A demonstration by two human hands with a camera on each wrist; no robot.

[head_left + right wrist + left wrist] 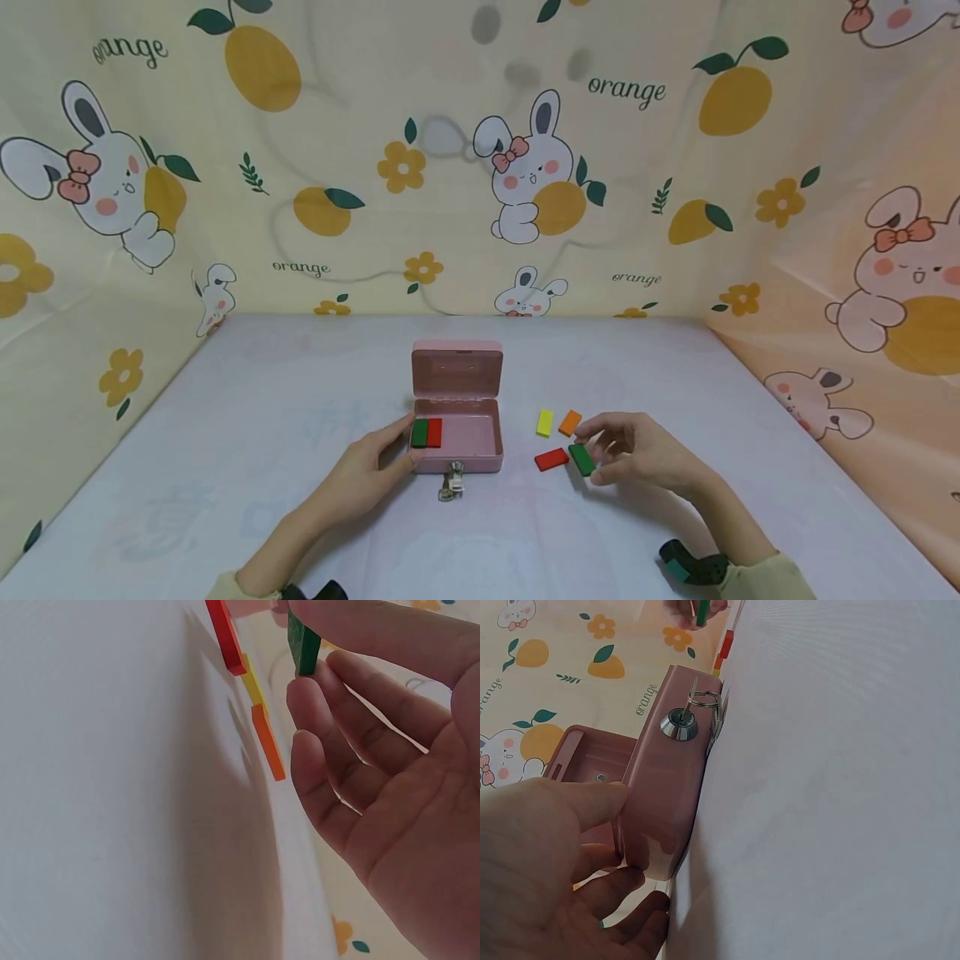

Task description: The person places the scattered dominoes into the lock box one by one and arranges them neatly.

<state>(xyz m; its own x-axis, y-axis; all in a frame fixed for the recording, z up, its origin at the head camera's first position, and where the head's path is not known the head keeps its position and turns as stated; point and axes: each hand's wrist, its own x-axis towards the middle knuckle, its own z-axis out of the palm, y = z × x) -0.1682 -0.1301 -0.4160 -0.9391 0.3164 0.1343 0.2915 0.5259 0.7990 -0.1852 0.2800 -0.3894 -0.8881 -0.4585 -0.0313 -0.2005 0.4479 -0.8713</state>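
A small pink cash box (pixel 480 463) stands with its lid (pixel 457 372) raised, and keys (pixel 448 492) hang from its front lock. My left hand (pixel 367 462) grips the box's left side, thumb (pixel 600 802) at the front corner. Inside, a green block (pixel 419 433) and a red block (pixel 434 433) lie side by side against the left wall. To the right of the box, my right hand (pixel 645 454) pinches another green block (pixel 302 646) between thumb and fingers, raised above the table in the right wrist view.
Beside the right hand lie a red block (pixel 552 459), a yellow block (pixel 544 422) and an orange block (pixel 570 422) on the white-covered table (pixel 300 358). A patterned cloth (pixel 420 75) hangs behind and along both sides. Dark wrist devices (pixel 693 563) show on both wrists.
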